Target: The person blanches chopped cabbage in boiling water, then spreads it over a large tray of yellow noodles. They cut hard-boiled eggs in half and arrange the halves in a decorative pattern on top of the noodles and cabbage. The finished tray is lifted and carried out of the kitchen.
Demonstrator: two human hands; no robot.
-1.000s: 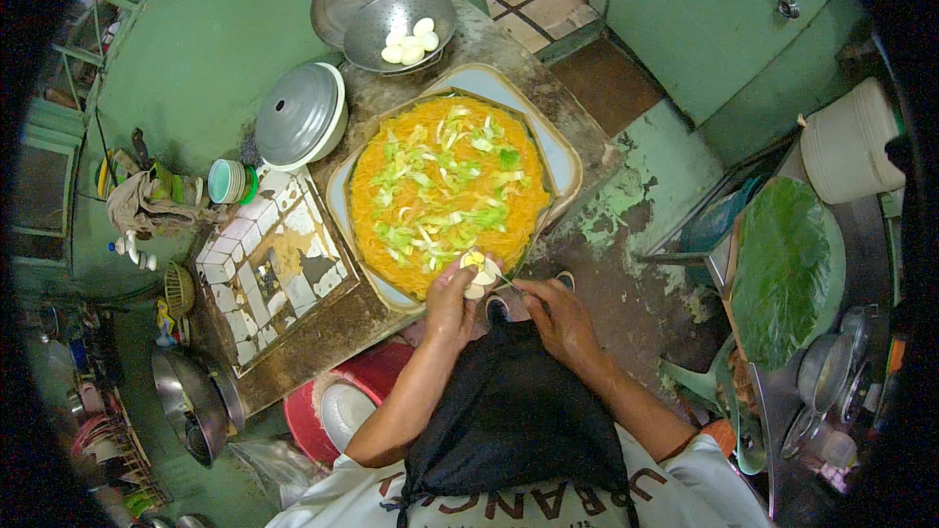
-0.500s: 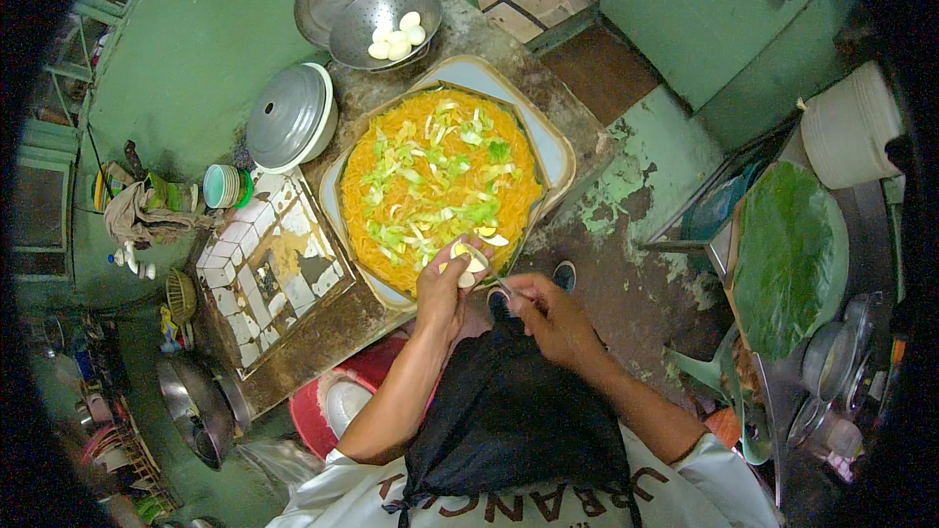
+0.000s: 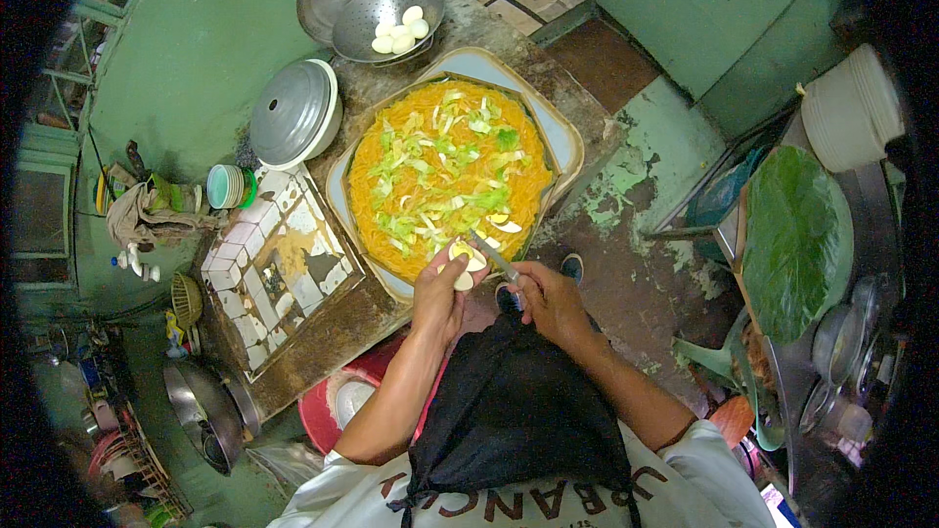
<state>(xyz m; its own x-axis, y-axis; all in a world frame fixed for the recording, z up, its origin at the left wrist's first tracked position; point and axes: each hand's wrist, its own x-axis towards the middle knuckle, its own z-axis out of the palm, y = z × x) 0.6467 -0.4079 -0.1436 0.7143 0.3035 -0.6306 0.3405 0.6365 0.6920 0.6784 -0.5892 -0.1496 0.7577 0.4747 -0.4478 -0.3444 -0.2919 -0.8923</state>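
Cut boiled-egg pieces, white with yellow yolk (image 3: pixel 476 260): at least two, in the left hand (image 3: pixel 440 289) above the near edge of one round bed of orange noodles (image 3: pixel 534 172). White egg wedge on the noodles (image 3: pixel 506 227): at least one. One thin metal knife (image 3: pixel 497 258). Whole peeled white eggs (image 3: pixel 402 42): at least five, in one grey perforated metal colander (image 3: pixel 354 36). Versus 1.0 s earlier: wedge on noodles is new. Left hand: fingers curled around the pieces. Right hand (image 3: pixel 550 299): closed on the knife handle; blade contact with egg cannot be told.

Cut boiled egg (image 3: pixel 468 258), white with yellow centre, over the near edge of orange noodles (image 3: pixel 411 198) strewn with green shreds (image 3: pixel 489 201); slim knife (image 3: pixel 494 251), angled beside the egg; white egg wedge (image 3: pixel 506 226) on the noodles
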